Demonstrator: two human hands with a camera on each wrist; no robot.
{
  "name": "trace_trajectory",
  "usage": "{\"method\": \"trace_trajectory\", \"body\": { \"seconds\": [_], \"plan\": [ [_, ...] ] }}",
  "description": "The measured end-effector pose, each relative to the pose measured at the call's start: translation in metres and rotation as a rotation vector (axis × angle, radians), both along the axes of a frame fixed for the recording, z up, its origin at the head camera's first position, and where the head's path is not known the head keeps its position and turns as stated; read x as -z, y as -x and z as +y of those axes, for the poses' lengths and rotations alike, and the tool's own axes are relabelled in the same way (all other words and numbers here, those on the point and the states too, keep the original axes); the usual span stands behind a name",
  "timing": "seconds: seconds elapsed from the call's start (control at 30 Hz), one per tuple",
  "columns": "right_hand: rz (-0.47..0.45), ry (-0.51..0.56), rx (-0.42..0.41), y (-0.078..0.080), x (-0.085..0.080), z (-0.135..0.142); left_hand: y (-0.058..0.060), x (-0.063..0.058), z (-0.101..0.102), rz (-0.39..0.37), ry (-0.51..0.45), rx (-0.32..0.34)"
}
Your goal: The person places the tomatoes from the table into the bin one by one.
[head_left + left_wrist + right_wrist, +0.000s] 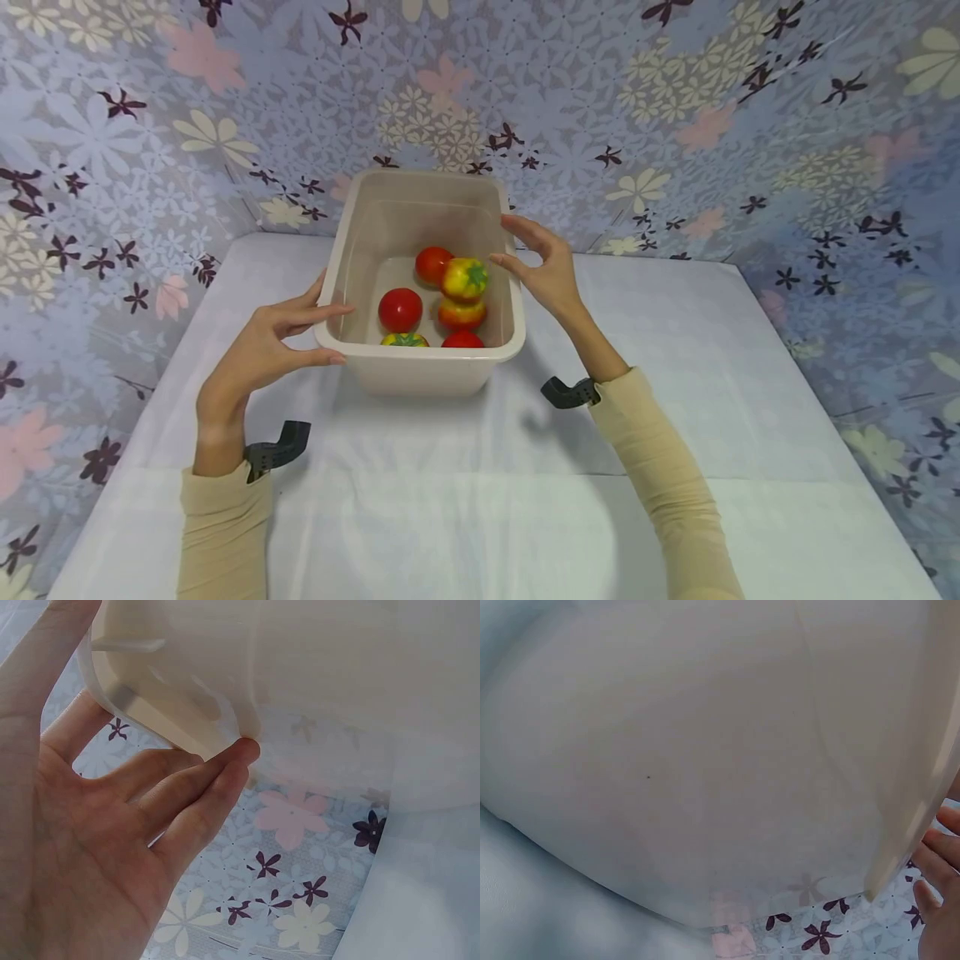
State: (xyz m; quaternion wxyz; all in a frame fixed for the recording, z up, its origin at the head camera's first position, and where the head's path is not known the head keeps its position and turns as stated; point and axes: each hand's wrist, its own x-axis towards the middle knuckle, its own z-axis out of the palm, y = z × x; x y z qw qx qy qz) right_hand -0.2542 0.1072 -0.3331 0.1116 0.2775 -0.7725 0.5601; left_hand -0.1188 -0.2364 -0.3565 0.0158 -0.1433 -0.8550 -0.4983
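Note:
A beige plastic bin stands between my two hands, its open top towards the head camera. My left hand grips its left rim near the front corner, one finger reaching over the edge. In the left wrist view, other fingers touch the bin's outside below the rim. My right hand holds the right rim, thumb over the edge; the right wrist view shows its fingers beside the rim. Inside lie red tomatoes and red-and-yellow bell peppers. The front wall partly hides the nearest ones.
A white cloth covers the table. Flower-patterned fabric rises behind it and along both sides. Dark wrist mounts sit at the cuffs of both beige sleeves.

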Motion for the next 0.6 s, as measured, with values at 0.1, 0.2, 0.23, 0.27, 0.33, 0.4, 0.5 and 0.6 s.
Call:
{"method": "trace_trajectory", "body": {
  "seconds": [0.1, 0.2, 0.23, 0.27, 0.33, 0.4, 0.5, 0.6],
  "plan": [
    [-0.008, 0.011, -0.002, -0.001, 0.001, 0.001, 0.0, 0.001, 0.0, 0.002, 0.004, 0.001],
    [-0.014, 0.014, -0.005, -0.004, -0.004, 0.005, 0.001, -0.001, 0.002, 0.005, -0.001, 0.005],
    [-0.016, 0.012, -0.004, -0.005, -0.006, 0.007, 0.001, -0.002, 0.003, 0.004, -0.004, 0.005],
    [-0.015, 0.007, -0.005, -0.006, -0.007, 0.008, 0.001, -0.003, 0.003, 0.005, -0.006, 0.006],
    [-0.012, -0.013, 0.004, -0.007, -0.009, 0.011, 0.001, -0.003, 0.004, 0.007, -0.006, 0.01],
    [-0.003, -0.05, 0.014, -0.006, -0.007, 0.014, 0.001, -0.003, 0.004, 0.011, -0.001, 0.015],
    [0.018, -0.117, 0.024, -0.004, -0.003, 0.019, -0.001, -0.003, 0.004, 0.012, 0.021, 0.02],
    [0.054, -0.17, 0.023, -0.004, -0.001, 0.022, -0.004, -0.007, 0.003, 0.011, 0.048, 0.009]
  ]
}}
